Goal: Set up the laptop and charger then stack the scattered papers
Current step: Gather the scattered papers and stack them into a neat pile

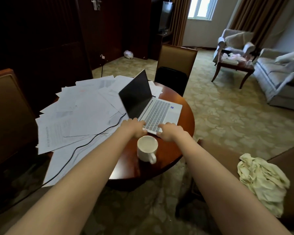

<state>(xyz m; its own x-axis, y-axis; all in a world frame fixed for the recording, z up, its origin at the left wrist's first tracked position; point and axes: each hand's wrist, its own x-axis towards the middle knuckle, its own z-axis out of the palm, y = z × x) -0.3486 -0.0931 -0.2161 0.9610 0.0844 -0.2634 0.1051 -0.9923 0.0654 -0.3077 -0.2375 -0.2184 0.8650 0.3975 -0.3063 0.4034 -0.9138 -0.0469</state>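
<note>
**Both hands on the open laptop**

Open silver laptop point(153, 106) with dark screen and grey keyboard, set on the right half of a round glossy reddish-brown wooden table point(185, 119), screen angled toward the left. Left hand point(134, 128) laid over the near-left corner of the laptop base, fingers spread onto the keys and curled around nothing. Right hand point(170, 133) placed likewise on the near-right edge, fingers flat and loose. Scattered white printed papers point(78, 112) overlapping in disorder across the left half of the table, some overhanging its edge. Thin black charger cable point(92, 141) trailing across those sheets from beside the laptop's left side down toward the lower left. White ceramic mug point(147, 147) standing upright on bare wood between the forearms, just short of both hands. Crumpled pale yellow cloth point(261, 182) lying on a brown seat at the right.
</note>
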